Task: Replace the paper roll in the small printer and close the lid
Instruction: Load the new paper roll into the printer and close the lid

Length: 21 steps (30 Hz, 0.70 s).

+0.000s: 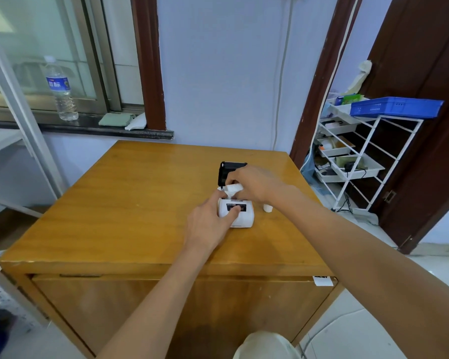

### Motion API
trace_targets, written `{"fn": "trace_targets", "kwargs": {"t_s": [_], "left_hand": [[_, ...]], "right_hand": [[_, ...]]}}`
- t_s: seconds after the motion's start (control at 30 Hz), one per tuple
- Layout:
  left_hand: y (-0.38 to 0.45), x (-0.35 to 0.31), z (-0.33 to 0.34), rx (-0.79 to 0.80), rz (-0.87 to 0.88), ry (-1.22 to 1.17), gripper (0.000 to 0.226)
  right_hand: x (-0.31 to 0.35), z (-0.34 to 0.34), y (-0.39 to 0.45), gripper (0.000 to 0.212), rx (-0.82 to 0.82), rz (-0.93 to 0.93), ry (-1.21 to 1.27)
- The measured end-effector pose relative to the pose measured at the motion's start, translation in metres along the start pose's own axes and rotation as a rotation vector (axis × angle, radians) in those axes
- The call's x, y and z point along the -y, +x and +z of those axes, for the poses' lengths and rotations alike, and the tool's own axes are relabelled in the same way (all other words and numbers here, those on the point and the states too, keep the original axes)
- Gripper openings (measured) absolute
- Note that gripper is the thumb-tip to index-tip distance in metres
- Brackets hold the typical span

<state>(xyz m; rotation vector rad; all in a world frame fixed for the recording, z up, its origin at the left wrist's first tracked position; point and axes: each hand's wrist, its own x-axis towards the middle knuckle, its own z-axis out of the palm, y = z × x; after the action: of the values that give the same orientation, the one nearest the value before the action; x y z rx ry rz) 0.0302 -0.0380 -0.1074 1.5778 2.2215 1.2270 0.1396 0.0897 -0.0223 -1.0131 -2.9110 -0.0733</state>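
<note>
A small white printer (244, 218) sits on the wooden table (130, 203), its black lid (227, 169) standing open at the back. My left hand (210, 224) grips the printer's front left, thumb on its dark panel. My right hand (254, 183) holds a white paper roll (233, 189) at the open paper bay, with a strip of paper hanging loose. A second white roll (268, 208) stands on the table just right of the printer, partly hidden by my right wrist.
A water bottle (61, 89) and folded cloths (114, 119) rest on the windowsill at the back left. A white wire rack (358, 161) with a blue tray (397, 107) stands to the right of the table. The table's front edge is near me.
</note>
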Motion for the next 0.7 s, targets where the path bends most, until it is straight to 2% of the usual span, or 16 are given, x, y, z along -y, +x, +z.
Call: {"fn": "trace_targets", "kwargs": {"t_s": [0.2, 0.37, 0.57, 0.7], "left_hand": [[-0.002, 0.002, 0.000, 0.014, 0.011, -0.057, 0.054], [-0.002, 0.002, 0.000, 0.014, 0.000, -0.084, 0.051], [-0.006, -0.002, -0.003, 0.028, -0.023, -0.158, 0.052], [-0.008, -0.004, -0.006, 0.070, -0.034, -0.169, 0.066]], "right_hand": [[-0.004, -0.009, -0.009, 0.026, -0.059, 0.001, -0.051], [-0.002, -0.014, -0.023, 0.026, -0.113, -0.035, -0.018], [0.007, -0.008, -0.045, 0.032, -0.088, -0.002, 0.079], [0.009, -0.003, -0.058, 0.034, -0.092, -0.016, 0.045]]}}
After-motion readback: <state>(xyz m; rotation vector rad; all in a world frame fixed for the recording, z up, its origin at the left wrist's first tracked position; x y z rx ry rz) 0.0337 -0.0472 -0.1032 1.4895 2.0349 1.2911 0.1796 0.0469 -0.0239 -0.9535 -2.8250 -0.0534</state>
